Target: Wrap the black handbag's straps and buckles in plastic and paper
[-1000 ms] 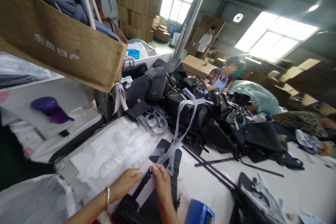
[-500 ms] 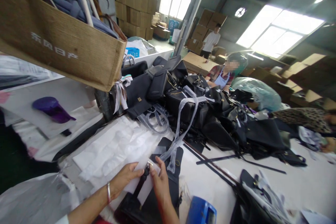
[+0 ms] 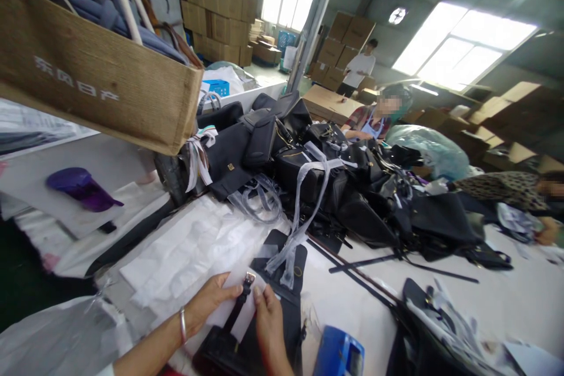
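Observation:
At the bottom middle, my left hand (image 3: 209, 302) and my right hand (image 3: 268, 318) pinch a sheet of white paper (image 3: 245, 312) from either side. The paper lies under a black strap (image 3: 235, 309) with a metal buckle at its far end, between my two hands. The strap runs down to a black bag (image 3: 229, 353) lying flat in front of me. A bracelet sits on my left wrist.
A big heap of black bags (image 3: 335, 188) with clear plastic strips fills the table middle. White sheets (image 3: 189, 252) lie left of my hands, a blue object (image 3: 339, 355) right. A brown fabric box (image 3: 97, 82) hangs upper left. Other people sit at the table's far side and right edge.
My hands have slid a little along the paper and strap; the right hand sits slightly lower. The view shifted slightly. The bag heap has not moved.

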Demonstrator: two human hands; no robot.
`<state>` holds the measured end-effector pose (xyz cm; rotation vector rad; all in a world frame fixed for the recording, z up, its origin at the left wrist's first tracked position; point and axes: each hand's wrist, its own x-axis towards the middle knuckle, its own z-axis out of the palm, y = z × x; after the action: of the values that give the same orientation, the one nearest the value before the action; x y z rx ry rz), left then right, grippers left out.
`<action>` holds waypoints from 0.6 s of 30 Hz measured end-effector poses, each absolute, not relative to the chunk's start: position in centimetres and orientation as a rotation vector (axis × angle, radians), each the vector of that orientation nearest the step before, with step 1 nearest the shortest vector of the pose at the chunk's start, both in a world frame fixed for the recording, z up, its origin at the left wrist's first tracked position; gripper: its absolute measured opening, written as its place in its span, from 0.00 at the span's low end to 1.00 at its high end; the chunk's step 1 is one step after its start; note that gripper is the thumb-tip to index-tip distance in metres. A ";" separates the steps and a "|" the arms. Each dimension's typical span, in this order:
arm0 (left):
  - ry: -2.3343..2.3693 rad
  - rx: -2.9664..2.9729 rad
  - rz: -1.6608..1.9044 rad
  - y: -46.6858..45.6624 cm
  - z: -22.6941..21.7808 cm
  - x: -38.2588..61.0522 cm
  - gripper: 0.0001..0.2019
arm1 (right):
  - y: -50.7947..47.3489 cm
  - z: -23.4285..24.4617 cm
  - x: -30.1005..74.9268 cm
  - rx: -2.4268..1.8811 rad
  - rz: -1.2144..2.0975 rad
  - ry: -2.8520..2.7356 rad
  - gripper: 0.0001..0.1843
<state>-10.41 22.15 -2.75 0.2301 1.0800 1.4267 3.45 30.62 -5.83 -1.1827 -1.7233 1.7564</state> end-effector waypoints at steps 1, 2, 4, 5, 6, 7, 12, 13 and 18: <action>1.087 0.230 1.426 22.2 -2.7 -10.4 0.22 | 30.7 -5.8 3.4 -1.161 1.777 -1.728 0.20; 1.091 0.229 1.426 22.2 -2.7 -10.4 0.22 | 30.9 -5.8 3.3 -1.138 1.794 -1.733 0.20; 1.086 0.225 1.423 22.3 -2.7 -10.5 0.23 | 31.2 -5.7 3.2 -1.096 1.814 -1.747 0.20; 1.080 0.219 1.418 22.3 -2.7 -10.6 0.23 | 31.3 -5.7 3.1 -1.085 1.812 -1.752 0.20; 1.077 0.210 1.412 22.4 -2.7 -10.6 0.23 | 31.4 -5.7 3.0 -1.078 1.808 -1.759 0.20; 1.077 0.201 1.408 22.4 -2.7 -10.7 0.22 | 31.5 -5.7 2.9 -1.075 1.804 -1.763 0.19; 1.102 0.207 1.407 22.8 -2.4 -10.7 0.21 | 31.5 -5.9 2.8 -1.096 1.785 -1.790 0.20; 1.106 0.218 1.413 22.9 -2.4 -10.7 0.21 | 31.4 -6.0 2.9 -1.104 1.777 -1.785 0.20; 1.156 0.254 1.408 23.4 -2.8 -10.4 0.20 | 31.1 -6.1 3.0 -1.131 1.733 -1.750 0.23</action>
<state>-10.44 23.40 -2.77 0.2543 1.1562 1.4085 3.00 31.12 -6.14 -1.1314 -1.7504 1.7335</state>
